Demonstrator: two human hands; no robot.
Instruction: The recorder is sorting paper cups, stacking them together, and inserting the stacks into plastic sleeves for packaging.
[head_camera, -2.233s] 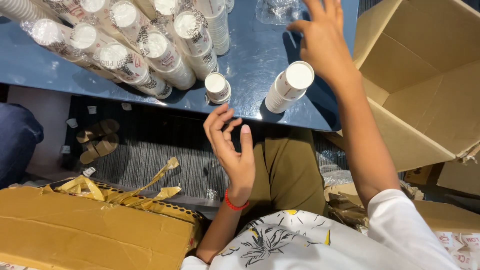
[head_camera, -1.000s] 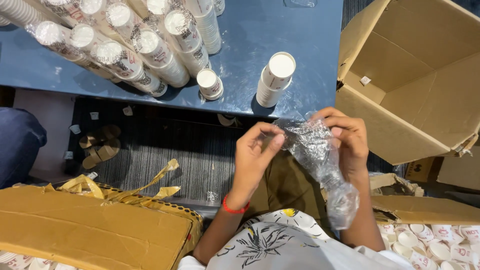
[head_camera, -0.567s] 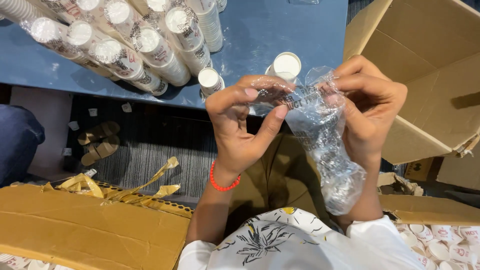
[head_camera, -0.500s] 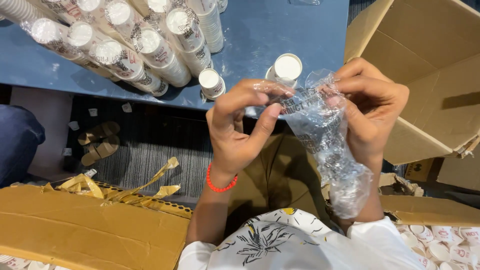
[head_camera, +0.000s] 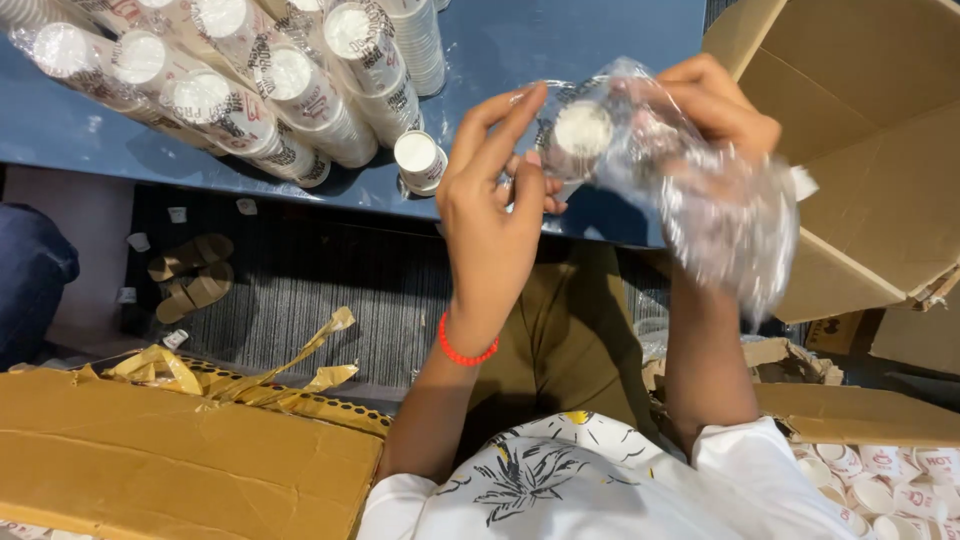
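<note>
Both hands are raised over the near edge of the table (head_camera: 560, 40), working a clear bag (head_camera: 720, 200) held between them. The right hand (head_camera: 725, 105) is closed on the top of the bag, fingers curled over the crinkled film, while the left hand (head_camera: 495, 190) pinches the bag's mouth just beside it, thumb and forefinger stretched toward the opening. A white round cup end (head_camera: 583, 130) shows at the mouth, between the 2 grips; whether it sits inside the film or on the table behind it cannot be told through the blur. The rest of the bag hangs down below the right grip, loose and rumpled. The step in hand looks like opening the mouth of the film, and doing it well probably means keeping the right grip firm and high so the film stays taut, and letting the left fingertips part only 1 layer at a time rather than tugging the whole bundle. The film seems thin and slippery, so a short pinch near the edge should hold better than a broad one. Well to the left of the left grip lie wrapped cup stacks (head_camera: 250, 80) on the table, and 1 short stack (head_camera: 418, 160) stands nearer. To the right of the right grip an open box (head_camera: 870, 150) gapes; a flattened carton (head_camera: 180, 460) lies below left.
</note>
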